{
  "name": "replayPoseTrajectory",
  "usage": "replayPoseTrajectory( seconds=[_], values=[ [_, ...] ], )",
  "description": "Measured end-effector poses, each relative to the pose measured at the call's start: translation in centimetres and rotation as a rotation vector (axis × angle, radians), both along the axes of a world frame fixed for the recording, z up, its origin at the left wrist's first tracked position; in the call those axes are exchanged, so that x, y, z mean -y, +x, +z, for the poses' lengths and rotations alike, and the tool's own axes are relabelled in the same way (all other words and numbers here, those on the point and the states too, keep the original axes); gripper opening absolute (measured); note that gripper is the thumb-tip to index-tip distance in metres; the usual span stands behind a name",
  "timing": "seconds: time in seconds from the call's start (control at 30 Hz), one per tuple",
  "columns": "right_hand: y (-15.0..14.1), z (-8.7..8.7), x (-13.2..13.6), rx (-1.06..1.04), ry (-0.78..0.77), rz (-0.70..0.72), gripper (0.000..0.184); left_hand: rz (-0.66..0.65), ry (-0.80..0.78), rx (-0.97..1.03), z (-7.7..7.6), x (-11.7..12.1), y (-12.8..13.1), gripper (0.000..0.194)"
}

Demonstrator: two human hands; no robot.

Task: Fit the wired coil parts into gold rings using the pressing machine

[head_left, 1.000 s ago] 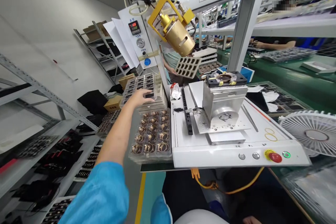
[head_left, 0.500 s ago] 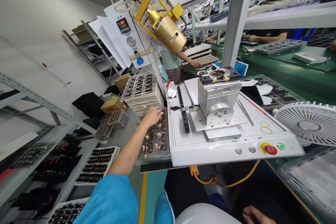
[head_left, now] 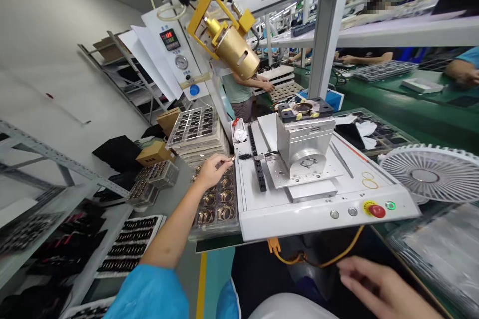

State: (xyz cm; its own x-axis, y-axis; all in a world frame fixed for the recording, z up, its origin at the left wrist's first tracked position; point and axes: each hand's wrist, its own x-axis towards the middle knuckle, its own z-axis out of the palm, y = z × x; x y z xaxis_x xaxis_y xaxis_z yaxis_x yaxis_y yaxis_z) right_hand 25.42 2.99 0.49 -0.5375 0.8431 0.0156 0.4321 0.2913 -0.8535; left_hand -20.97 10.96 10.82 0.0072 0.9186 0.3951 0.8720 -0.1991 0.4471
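Observation:
Above the clear tray of copper-coloured rings (head_left: 225,197), my left hand (head_left: 211,172) is closed in a pinch. A small copper-coloured part (head_left: 232,158) shows at its fingertips; its full shape is hidden. My right hand (head_left: 374,279) is in front of the machine, at the lower right, its fingers loosely stretched and holding nothing visible. On the white machine base (head_left: 254,217) stands a metal block (head_left: 305,142). The black fixture (head_left: 325,105) on top of it carries a ring (head_left: 302,108).
A gold cylindrical head (head_left: 238,52) hangs over the base. Stacked trays (head_left: 200,127) rise behind the ring tray. At the right are a white fan (head_left: 426,174) and a red stop button (head_left: 376,211). Tweezers (head_left: 342,159) lie on the base. A co-worker (head_left: 239,92) stands behind.
My left hand has lifted from the tray, with a small copper-coloured part now at its fingertips. My right hand has come up from the lower edge. The view has shifted slightly.

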Motion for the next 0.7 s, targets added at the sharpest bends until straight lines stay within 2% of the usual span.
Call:
replayPoseTrajectory(
  seconds=[0.07, 0.17, 0.23, 0.27, 0.33, 0.4, 0.5, 0.57, 0.7],
  values=[
    [-0.5, 5.8, -3.3, -0.027, 0.186, 0.022, 0.027, -0.088, 0.125, 0.025, 1.9, 0.6, 2.3, 0.022],
    [-2.8, 14.1, -9.5, -0.117, 0.617, -0.158, 0.018, -0.251, 0.352, 0.115, 4.8, 0.4, 6.2, 0.025],
    [-5.0, 18.7, -14.0, -0.151, 0.897, -0.14, 0.017, -0.324, 0.434, 0.181, 6.6, -0.3, 8.7, 0.027],
    [-6.2, 20.7, -16.1, -0.11, 0.958, -0.127, 0.016, -0.34, 0.454, 0.201, 7.4, -0.7, 9.8, 0.027],
    [-8.2, 23.7, -19.5, 0.043, 0.929, -0.056, 0.016, -0.348, 0.482, 0.224, 8.9, -1.6, 11.3, 0.023],
    [-9.4, 25.6, -21.8, 0.2, 0.794, 0.063, 0.017, -0.337, 0.497, 0.243, 10.2, -2.5, 12.3, 0.02],
    [-9.7, 26.6, -23.2, 0.23, 0.689, 0.169, 0.014, -0.323, 0.485, 0.252, 12.1, -4.0, 13.3, 0.019],
    [-9.4, 26.0, -23.3, 0.116, 0.681, 0.161, 0.013, -0.303, 0.465, 0.216, 13.3, -5.3, 14.2, 0.022],
    [-9.1, 23.4, -23.2, -0.287, 0.593, 0.045, 0.021, -0.241, 0.378, 0.072, 15.3, -8.3, 16.8, 0.026]
  ],
)
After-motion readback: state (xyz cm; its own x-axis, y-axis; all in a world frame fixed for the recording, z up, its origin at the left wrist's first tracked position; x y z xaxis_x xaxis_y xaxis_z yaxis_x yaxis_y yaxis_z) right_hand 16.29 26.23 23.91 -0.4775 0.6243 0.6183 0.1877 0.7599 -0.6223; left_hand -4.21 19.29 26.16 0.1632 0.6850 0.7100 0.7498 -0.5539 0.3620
